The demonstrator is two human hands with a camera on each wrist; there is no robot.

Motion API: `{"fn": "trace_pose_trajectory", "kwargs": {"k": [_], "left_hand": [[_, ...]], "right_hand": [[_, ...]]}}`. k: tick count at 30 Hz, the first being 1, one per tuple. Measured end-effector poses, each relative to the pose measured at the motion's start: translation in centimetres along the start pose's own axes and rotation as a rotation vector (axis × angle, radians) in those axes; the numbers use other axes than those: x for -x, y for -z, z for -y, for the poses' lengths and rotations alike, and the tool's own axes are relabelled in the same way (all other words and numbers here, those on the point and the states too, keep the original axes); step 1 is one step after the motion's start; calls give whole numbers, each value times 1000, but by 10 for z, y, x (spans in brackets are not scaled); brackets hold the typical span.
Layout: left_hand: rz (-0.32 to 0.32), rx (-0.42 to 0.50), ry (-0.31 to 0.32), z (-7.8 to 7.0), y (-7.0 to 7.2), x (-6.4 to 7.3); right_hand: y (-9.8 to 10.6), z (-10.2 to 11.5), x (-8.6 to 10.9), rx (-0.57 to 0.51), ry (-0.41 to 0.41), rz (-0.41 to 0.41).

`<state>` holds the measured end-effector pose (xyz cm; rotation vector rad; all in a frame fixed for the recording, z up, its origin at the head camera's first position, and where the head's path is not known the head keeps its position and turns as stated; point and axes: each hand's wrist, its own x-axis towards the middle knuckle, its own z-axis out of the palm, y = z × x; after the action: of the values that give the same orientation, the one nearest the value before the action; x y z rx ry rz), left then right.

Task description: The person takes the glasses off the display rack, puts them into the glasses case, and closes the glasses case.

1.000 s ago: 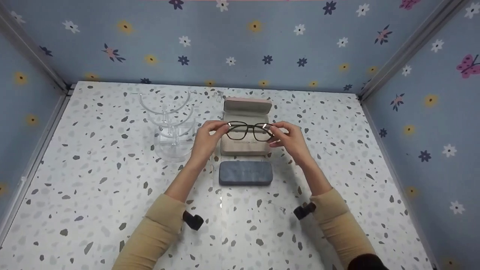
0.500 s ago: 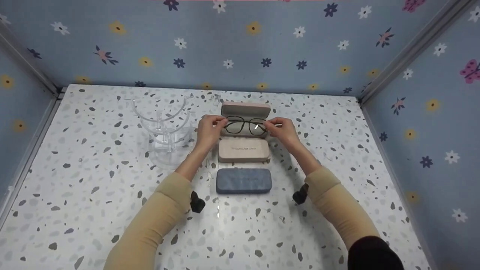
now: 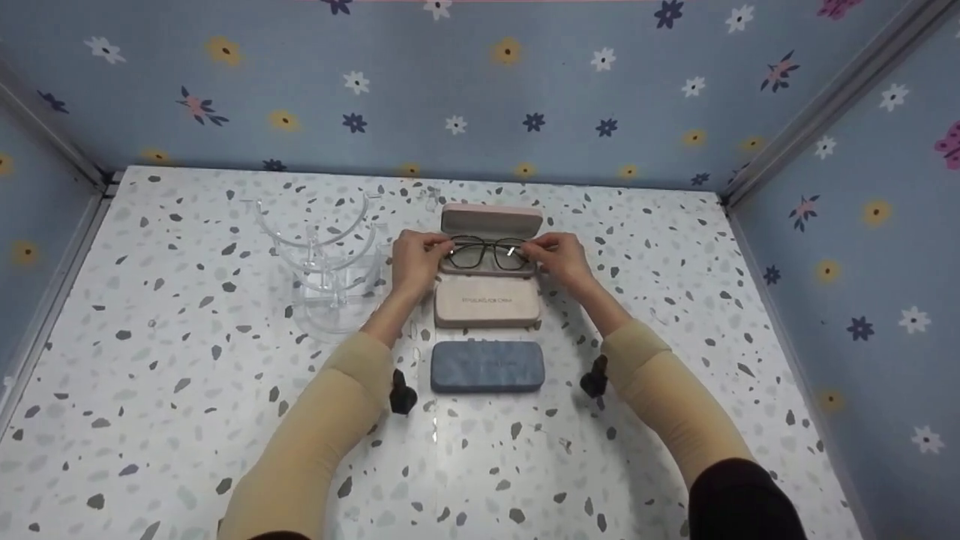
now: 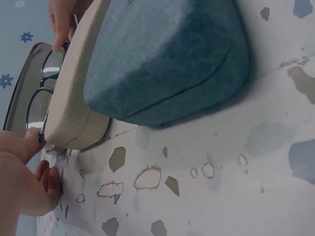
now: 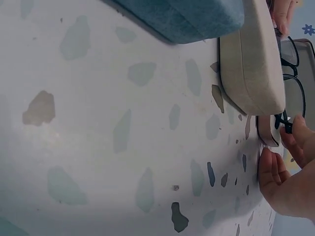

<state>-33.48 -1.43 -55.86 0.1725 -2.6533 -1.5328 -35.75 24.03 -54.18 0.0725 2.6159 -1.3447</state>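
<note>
Black-framed glasses [image 3: 489,244] are held level across the base of an open eyeglass case [image 3: 491,220], its lid raised at the back. My left hand [image 3: 416,262] pinches their left end between thumb and fingers. At the right end, my right hand [image 3: 562,259] does the same. In the left wrist view the glasses [image 4: 41,88] show beyond the beige case, the raised lid behind them. The right wrist view shows right-hand fingertips [image 5: 298,123] at the frame's hinge end. Just in front lies a closed beige case [image 3: 487,304], then a closed blue case [image 3: 487,366].
A clear tiered display stand [image 3: 334,277] stands left of my left hand. The speckled white table [image 3: 187,390] meets flowered blue panels [image 3: 412,90] at the back and both sides.
Both hands have carried the glasses back from over the beige case and lowered them into the open case's outline. Over the last half second they have moved only slightly.
</note>
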Motion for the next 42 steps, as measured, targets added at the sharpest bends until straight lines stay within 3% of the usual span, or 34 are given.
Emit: {"fn": "trace_pose_trajectory", "kwargs": {"k": [13, 20, 24, 28, 33, 37, 42], "left_hand": [[-3, -33, 5, 1, -3, -4], [-17, 13, 24, 5, -4, -4], [2, 37, 75, 3, -4, -6], [59, 30, 117, -4, -1, -10], [131, 84, 208, -12, 4, -16], [168, 127, 288, -16, 8, -19], [211, 132, 338, -22, 11, -22]], "right_hand": [[2, -3, -4, 55, 33, -21], [10, -8, -3, -28, 17, -14], [13, -8, -4, -97, -36, -15], [14, 0, -8, -150, -132, 9], [13, 12, -12, -149, -220, 75], [12, 17, -13, -130, -248, 115], [14, 19, -15, -124, -267, 132]]}}
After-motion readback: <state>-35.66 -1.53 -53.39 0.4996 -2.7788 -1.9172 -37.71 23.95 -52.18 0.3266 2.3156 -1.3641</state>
